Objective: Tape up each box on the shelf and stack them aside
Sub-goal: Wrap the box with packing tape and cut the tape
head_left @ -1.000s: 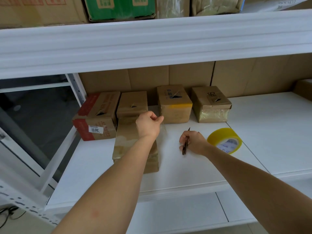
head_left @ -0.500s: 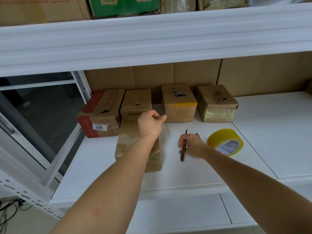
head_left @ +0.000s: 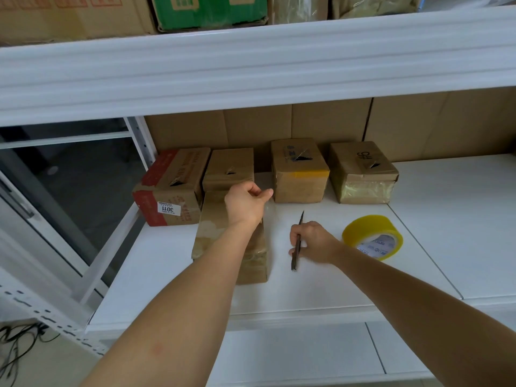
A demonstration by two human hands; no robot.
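White metal shelving filled my view, brown cardboard lining the back and the shelf (head_left: 321,280) board itself pale and glossy. Four boxes sat in a row along the back: red-printed box (head_left: 170,188) at far left, plain brown box (head_left: 227,170) touching it, then a gap, then the box with a yellow strip (head_left: 300,174) and the box marked in black pen (head_left: 363,173). Each of those four showed a small torn flap of tape on its top — my read was they were not yet sealed. A fifth, the front box (head_left: 223,241), lay nearer me, just in front of the plain brown one, glossy with clear tape over its top. Left hand (head_left: 245,202) was over its far end, fingers curled and thumb out, apparently pinching a loose tail of clear tape — the film was too faint to confirm. Right hand (head_left: 314,241) rested on the shelf beside it, gripping a thin dark blade (head_left: 297,241) pointed away from me. Yellow tape roll (head_left: 372,237) lay just right of that hand. Judged step: trimming the tape on the front box. Next move would need the blade brought across to the taut tail near the left thumb, cutting clear of the fingers. None of the boxes showed their contents. Up top, a green carton (head_left: 209,9) and other cartons sat on the higher shelf.
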